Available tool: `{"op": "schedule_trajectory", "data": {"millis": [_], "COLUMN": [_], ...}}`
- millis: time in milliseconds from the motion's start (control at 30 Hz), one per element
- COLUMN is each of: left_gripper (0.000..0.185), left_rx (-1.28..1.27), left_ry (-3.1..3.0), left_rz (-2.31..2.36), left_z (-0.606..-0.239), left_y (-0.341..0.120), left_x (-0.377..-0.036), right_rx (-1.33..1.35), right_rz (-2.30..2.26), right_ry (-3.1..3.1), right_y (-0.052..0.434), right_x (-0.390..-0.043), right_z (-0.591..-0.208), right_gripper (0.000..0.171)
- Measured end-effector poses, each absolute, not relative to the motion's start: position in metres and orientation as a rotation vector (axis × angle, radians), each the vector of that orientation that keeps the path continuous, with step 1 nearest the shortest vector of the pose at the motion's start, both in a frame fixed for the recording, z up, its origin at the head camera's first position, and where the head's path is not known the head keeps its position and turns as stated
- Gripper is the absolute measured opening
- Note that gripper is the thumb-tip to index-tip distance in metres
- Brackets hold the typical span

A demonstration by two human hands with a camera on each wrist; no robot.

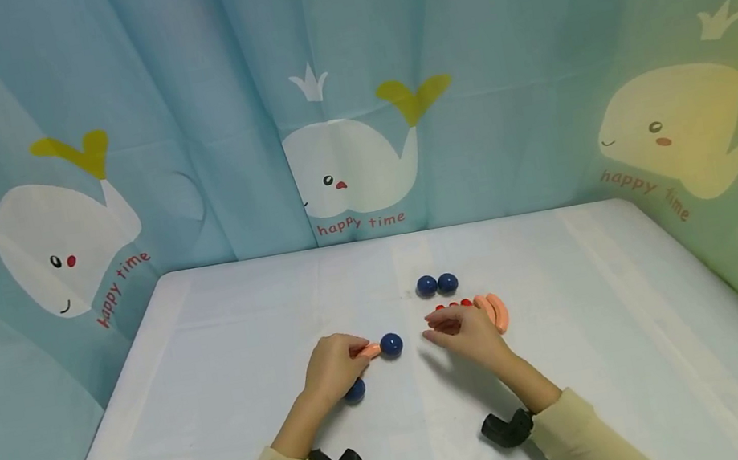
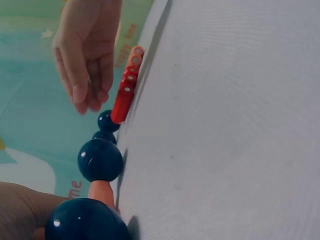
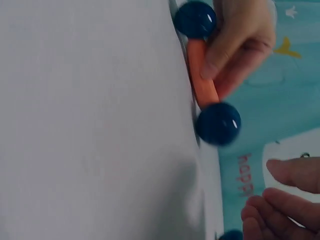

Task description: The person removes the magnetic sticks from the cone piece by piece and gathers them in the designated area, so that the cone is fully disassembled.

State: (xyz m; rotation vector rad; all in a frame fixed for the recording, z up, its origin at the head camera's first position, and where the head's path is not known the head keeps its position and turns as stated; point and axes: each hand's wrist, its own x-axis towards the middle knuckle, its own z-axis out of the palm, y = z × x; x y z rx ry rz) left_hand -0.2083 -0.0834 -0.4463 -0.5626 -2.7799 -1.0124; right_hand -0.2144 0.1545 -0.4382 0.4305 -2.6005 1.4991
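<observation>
Near the middle of the desk (image 1: 212,346), the left hand (image 1: 332,366) pinches an orange rod (image 1: 369,351) with a blue ball (image 1: 391,344) at each end. The right hand (image 1: 463,332) hovers beside it, fingers loosely curled and holding nothing, over the red rods (image 1: 451,305).

A white table (image 1: 214,353) stands before a blue whale-printed curtain (image 1: 184,90) reading "happy time".

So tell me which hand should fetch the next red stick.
Right, probably. The right hand hovers empty beside the red sticks, while the left hand grips the orange stick joining blue balls.
</observation>
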Motion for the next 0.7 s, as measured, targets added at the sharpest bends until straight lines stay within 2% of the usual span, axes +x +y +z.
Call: {"op": "schedule_trajectory", "data": {"millis": [233,700], "left_gripper": [0.018,0.016], "left_rx": [-0.551,-0.606], "left_ry": [-2.726,-2.647], "left_rz": [-1.050,-1.077], "left_z": [-0.450,-0.457], "left_y": [-0.081,-0.077], "left_x": [-0.208,-0.208], "right_rx": [0.617,0.704], "right_rz": [1.425,1.388], "right_ry": [-2.656,-2.728], "right_y": [0.137,0.122], "right_x": [-0.211,-0.218], "right_z": [-0.443,-0.452], "right_gripper": [0.033,0.042]}}
